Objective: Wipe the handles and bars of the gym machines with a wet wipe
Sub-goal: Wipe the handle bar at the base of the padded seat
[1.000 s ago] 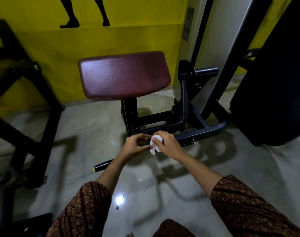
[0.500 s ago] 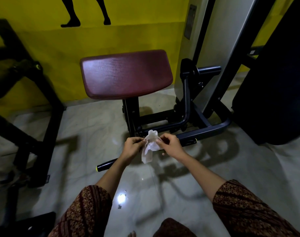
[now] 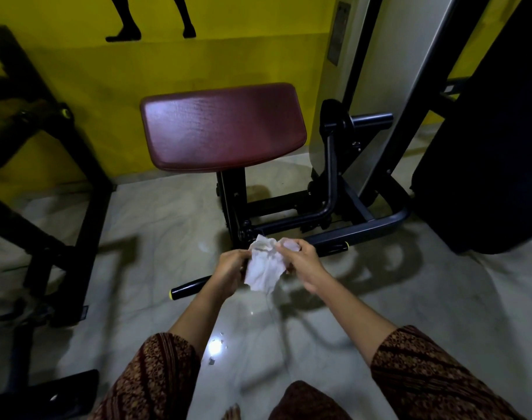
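A white wet wipe (image 3: 264,269) hangs spread out between my two hands, just above a low black handle bar (image 3: 188,288) with yellow end caps. My left hand (image 3: 230,268) pinches the wipe's left edge. My right hand (image 3: 303,264) grips its upper right corner. The bar runs from lower left to upper right behind my hands, and its right end (image 3: 334,247) shows past my right hand. The bar belongs to a black machine with a dark red padded seat (image 3: 223,127) and a curved black frame (image 3: 361,224).
A black frame of another machine (image 3: 86,189) stands at the left against the yellow wall. A large black pad (image 3: 482,140) fills the right side. A black peg (image 3: 372,119) sticks out right of the seat. Pale glossy floor (image 3: 155,244) lies around me.
The wipe was bunched up between my hands on the bar. My hands have pulled it open, and it now hangs spread between them.
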A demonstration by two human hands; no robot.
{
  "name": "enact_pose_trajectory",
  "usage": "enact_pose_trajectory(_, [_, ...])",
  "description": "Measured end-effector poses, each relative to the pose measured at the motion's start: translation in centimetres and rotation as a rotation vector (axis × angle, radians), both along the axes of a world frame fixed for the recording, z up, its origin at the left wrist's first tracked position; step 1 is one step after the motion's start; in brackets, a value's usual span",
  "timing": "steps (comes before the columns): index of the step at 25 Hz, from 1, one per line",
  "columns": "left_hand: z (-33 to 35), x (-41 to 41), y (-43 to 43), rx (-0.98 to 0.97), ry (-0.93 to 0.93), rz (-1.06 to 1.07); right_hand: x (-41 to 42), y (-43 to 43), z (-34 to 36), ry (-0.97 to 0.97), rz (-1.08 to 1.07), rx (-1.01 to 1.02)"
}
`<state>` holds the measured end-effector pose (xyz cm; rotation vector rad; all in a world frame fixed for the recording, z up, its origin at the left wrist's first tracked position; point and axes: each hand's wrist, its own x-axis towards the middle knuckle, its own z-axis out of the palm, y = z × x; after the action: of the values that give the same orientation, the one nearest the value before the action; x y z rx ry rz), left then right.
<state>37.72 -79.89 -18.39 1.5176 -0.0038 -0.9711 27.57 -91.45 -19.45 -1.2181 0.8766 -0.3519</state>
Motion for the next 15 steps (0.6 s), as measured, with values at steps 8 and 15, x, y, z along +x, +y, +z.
enact_pose_trajectory(8, [-0.3,-0.3,0.6,0.026,-0.126,-0.051,-0.4,0.5,-0.3,0.049,-0.069,0.043])
enact_pose_trajectory(15, [0.1,-0.5,0.6,-0.005,-0.23,-0.298,0.2,1.2,0.2,0.009,0.026,0.01])
